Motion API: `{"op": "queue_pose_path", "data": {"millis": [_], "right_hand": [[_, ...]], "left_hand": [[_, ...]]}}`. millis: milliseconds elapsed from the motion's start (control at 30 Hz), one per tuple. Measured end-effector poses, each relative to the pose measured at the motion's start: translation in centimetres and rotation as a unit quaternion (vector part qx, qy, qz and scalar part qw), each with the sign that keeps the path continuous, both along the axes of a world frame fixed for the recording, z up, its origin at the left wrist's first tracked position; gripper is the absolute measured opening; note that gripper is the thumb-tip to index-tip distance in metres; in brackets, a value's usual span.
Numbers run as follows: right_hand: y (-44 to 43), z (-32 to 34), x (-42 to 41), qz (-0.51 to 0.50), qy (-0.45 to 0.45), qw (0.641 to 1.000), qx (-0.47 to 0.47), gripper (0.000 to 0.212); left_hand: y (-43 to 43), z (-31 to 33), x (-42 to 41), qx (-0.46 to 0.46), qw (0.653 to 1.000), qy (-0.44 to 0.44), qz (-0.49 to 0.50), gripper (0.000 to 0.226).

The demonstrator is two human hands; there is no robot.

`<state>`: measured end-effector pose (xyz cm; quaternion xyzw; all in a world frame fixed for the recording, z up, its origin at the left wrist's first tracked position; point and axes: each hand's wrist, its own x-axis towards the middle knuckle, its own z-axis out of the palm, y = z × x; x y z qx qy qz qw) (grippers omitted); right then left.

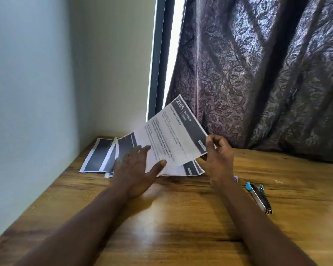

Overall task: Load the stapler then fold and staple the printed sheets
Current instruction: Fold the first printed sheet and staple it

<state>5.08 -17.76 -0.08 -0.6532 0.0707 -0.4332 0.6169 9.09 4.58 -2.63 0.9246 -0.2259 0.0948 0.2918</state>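
Stapler (259, 198): on tabletop (171, 227), right of the hands.
Right hand (219, 160): pinches the sheet (173, 135) by its edge.
Left hand (135, 169): fingers spread against it.
Fold: match corners squarely before creasing.
Other sheets (96, 156): flat near the wall.

A home room: patterned curtain (258, 73), wooden desk (171, 217).

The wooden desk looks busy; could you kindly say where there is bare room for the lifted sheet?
Free: the near stretch of the brown wooden desk between the forearms, and the strip between the blue-tipped stapler and the purple curtain. Crowded: the far-left corner, where grey-banded printed sheets overlap under the left hand and lifted sheet.
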Motion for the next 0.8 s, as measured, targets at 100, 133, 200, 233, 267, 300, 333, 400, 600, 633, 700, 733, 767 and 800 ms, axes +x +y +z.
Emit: {"op": "queue_pose_path", "data": {"millis": [100, 133, 200, 233, 267, 300, 333, 400, 600, 633, 700, 733, 767, 800], "right_hand": [[-0.3, 1.0, -0.5, 0.087, -0.02, 0.985, 0.144, 0.002], [-0.6, 1.2, -0.7, 0.095, -0.028, 0.982, 0.162, 0.002], [-1.2, 1.7, -1.1, 0.096, -0.034, 0.98, 0.169, 0.004], [-1.6, 1.7, -1.3, 0.097, -0.034, 0.981, 0.164, 0.005], [-2.0, 1.7, -1.5, 0.099, -0.035, 0.982, 0.157, 0.005], [-2.2, 1.7, -1.6, 0.106, -0.037, 0.981, 0.156, 0.005], [-2.3, 1.6, -1.7, 0.113, -0.036, 0.981, 0.155, 0.006], [-2.2, 1.6, -1.8, 0.121, -0.032, 0.98, 0.158, 0.008], [-1.9, 1.5, -1.7, 0.113, -0.005, 0.984, 0.141, 0.033], [-1.7, 1.4, -1.8, 0.117, 0.014, 0.987, 0.107, 0.043], [-1.0, 1.2, -2.3, 0.134, 0.049, 0.989, 0.031, 0.055], [-0.6, 1.2, -2.6, 0.152, 0.058, 0.987, 0.002, 0.06], [-0.2, 1.1, -2.8, 0.173, 0.059, 0.983, -0.023, 0.065], [0.1, 1.2, -3.0, 0.19, 0.057, 0.979, -0.044, 0.066]], "left_hand": [[0.2, 0.8, 0.1, -0.133, 0.988, -0.074, 0.016, 0.077], [0.3, 1.3, 0.0, -0.162, 0.981, -0.103, 0.015, 0.073], [0.7, 2.2, -0.2, -0.193, 0.967, -0.163, 0.019, 0.069], [1.0, 2.7, -0.2, -0.196, 0.962, -0.186, 0.027, 0.071], [1.3, 3.1, -0.2, -0.196, 0.96, -0.197, 0.035, 0.073], [1.7, 3.4, -0.3, -0.204, 0.96, -0.187, 0.037, 0.075], [2.0, 3.7, -0.5, -0.227, 0.961, -0.154, 0.028, 0.077], [2.6, 4.4, -0.7, -0.311, 0.95, -0.017, -0.024, 0.077], [3.1, 4.2, -0.7, -0.379, 0.922, 0.066, -0.051, 0.058], [3.1, 4.1, -0.4, -0.395, 0.918, 0.024, -0.024, 0.056], [3.4, 4.0, 0.2, -0.421, 0.906, -0.041, 0.019, 0.052], [3.5, 4.0, 0.5, -0.429, 0.9, -0.065, 0.033, 0.05], [3.6, 3.9, 0.7, -0.432, 0.897, -0.085, 0.042, 0.047], [3.7, 3.8, 0.7, -0.43, 0.896, -0.103, 0.048, 0.044]]}}
